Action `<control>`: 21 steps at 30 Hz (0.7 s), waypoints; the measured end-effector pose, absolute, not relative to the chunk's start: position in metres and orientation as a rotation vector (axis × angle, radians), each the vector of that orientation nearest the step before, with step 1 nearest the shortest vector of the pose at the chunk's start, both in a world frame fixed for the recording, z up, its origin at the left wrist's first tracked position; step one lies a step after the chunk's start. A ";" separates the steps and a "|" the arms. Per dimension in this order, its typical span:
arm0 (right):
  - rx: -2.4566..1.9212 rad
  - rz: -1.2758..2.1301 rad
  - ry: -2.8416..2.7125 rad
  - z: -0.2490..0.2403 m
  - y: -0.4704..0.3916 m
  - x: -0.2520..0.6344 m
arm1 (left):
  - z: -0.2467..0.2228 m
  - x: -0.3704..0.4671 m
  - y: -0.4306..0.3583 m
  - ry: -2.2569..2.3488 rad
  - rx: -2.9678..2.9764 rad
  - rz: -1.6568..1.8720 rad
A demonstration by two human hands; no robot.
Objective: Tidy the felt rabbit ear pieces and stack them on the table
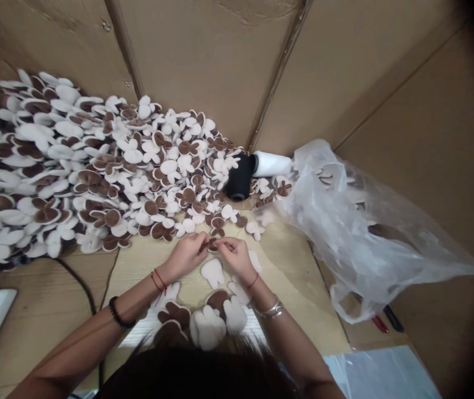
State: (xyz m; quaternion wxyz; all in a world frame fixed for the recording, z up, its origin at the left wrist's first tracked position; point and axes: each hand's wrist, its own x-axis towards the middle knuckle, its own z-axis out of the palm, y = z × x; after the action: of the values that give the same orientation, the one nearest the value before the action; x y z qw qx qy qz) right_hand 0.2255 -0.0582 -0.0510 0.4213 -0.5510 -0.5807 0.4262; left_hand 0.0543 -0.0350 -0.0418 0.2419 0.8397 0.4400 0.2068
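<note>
The surface (62,316) is light brown, with a flat, pale yellow sheet (299,282) on its middle part. A big pile of soft pieces (96,166), white and brown, fills the far left side. Near its right end are a black spool (239,180) and a white spool (273,164), touching each other. A crinkly see-through bag (345,221) is on the right. More loose pieces (207,327) lie on the pale sheet, close to the person. A black cord (81,282) bends across the left side.
</note>
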 end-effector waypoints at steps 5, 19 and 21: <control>-1.270 1.213 -1.347 -0.041 -0.067 0.217 | -0.050 0.057 -0.031 1.212 1.839 0.792; -1.318 1.212 -1.305 -0.049 -0.067 0.211 | -0.050 0.063 -0.035 1.037 1.352 0.961; -1.295 1.264 -1.298 -0.048 -0.066 0.212 | -0.051 0.062 -0.034 1.048 1.339 0.953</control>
State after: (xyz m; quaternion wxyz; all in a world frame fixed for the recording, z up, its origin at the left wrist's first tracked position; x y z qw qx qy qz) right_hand 0.2119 -0.0664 -0.0479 0.4413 -0.5219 -0.5229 0.5093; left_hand 0.0624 -0.0343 -0.0511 0.5615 0.5682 0.4450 0.4047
